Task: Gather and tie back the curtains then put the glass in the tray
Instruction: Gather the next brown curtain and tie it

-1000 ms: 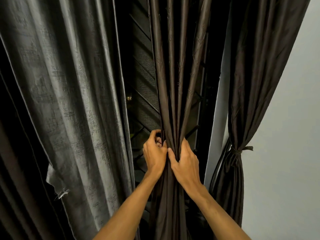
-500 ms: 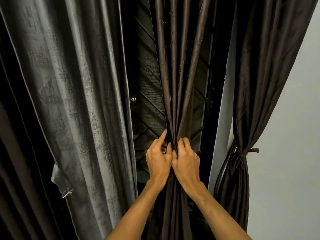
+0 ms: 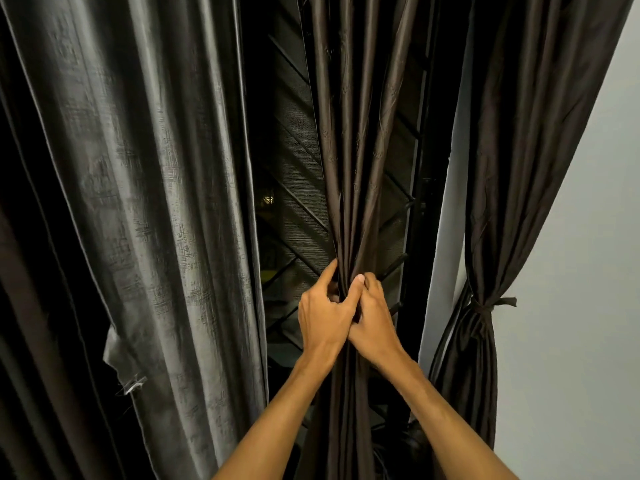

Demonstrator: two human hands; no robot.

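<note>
A dark brown curtain [image 3: 360,140] hangs in the middle, bunched into narrow folds at waist height. My left hand [image 3: 322,313] grips the bunch from the left, fingers curled round its far side. My right hand [image 3: 372,317] grips it from the right, thumb up against the folds and touching the left hand. A second brown curtain [image 3: 512,174] at the right is gathered and held by a knotted tie [image 3: 485,304]. No glass or tray is in view.
A wide grey curtain [image 3: 149,202] hangs loose at the left, with a torn flap at its lower edge. Behind the gap is a dark window with a diagonal grille [image 3: 294,209]. A pale wall [image 3: 581,306] fills the right side.
Both hands have closed in on the middle curtain and pressed together, squeezing the folds tighter. The view has shifted slightly left and down.
</note>
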